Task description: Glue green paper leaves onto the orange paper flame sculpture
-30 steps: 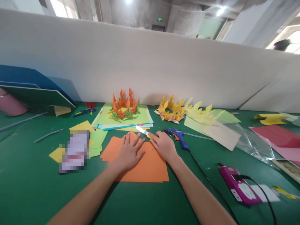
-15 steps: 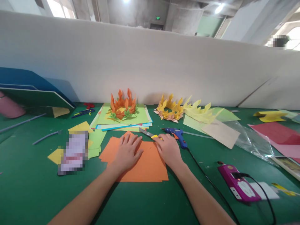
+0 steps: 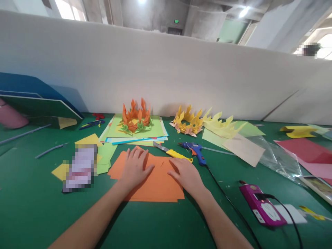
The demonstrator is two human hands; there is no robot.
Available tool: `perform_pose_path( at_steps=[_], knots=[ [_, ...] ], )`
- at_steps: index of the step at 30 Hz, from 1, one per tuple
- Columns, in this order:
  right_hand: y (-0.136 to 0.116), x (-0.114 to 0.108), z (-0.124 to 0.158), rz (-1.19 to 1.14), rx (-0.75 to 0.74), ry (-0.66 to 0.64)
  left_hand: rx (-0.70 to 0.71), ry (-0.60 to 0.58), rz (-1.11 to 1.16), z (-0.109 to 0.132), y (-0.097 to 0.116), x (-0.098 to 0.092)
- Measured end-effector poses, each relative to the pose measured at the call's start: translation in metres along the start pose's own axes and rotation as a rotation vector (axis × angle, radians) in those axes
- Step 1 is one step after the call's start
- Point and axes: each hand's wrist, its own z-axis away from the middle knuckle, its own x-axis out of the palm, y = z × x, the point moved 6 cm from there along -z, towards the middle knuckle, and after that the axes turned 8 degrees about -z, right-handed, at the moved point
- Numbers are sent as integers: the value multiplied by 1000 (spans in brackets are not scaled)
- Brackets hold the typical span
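Several sheets of orange paper point(image 3: 158, 186) lie overlapping on the green table in front of me. My left hand point(image 3: 135, 169) rests on their left part, fingers spread. At their right edge is my right hand point(image 3: 186, 174), its fingers apart and nothing in them. Just beyond its fingertips lies a utility knife point(image 3: 178, 155) with a yellow handle, its grey blade end pointing left. A blue hot glue gun point(image 3: 198, 152) lies to the right of the knife, its black cord running toward the front right.
An orange paper crown point(image 3: 136, 119) stands on stacked coloured sheets, with a yellow crown point(image 3: 188, 121) to its right. At left lie a blurred-out phone-like object point(image 3: 81, 169) and yellow papers. A magenta power adapter point(image 3: 261, 204) with a plugged cord sits at right. A white partition point(image 3: 160, 69) closes the back.
My right hand has drawn back from the utility knife, whose yellow handle now shows fully, and has moved onto the paper's right edge. My left hand has shifted slightly left.
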Motion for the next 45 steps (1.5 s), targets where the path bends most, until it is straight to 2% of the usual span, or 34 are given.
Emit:
perform_pose_path(
  at_steps=[9, 14, 17, 20, 23, 29, 31, 34, 38, 43, 45],
  knots=[
    [-6, 2, 3, -28, -87, 12, -66, -264, 1, 4, -15, 5],
    [-9, 2, 4, -78, -134, 2, -60, -189, 19, 3, -14, -1],
    [-9, 1, 4, -127, -111, 1, 8, -184, 55, 4, -10, -3],
    [-9, 0, 5, -260, -118, 52, 72, -193, 74, 4, -6, -4],
    [-1, -5, 5, -463, -93, 171, 67, -159, 66, 2, -7, -7],
    [25, -35, 12, -706, -19, 645, 49, -95, 75, 0, -10, -7],
    [31, -43, 16, -737, 2, 764, 59, -77, 93, 0, -9, -6],
    [33, -50, 21, -736, 9, 855, 36, -43, 147, 0, -11, -4],
    [34, -57, 24, -720, -13, 921, -69, -14, 327, -3, -22, -7],
    [48, -71, 33, -723, 19, 1101, -276, -115, 485, -6, -41, -9],
    [58, -74, 35, -767, 76, 1152, -289, -116, 481, -7, -45, -10]
  ],
)
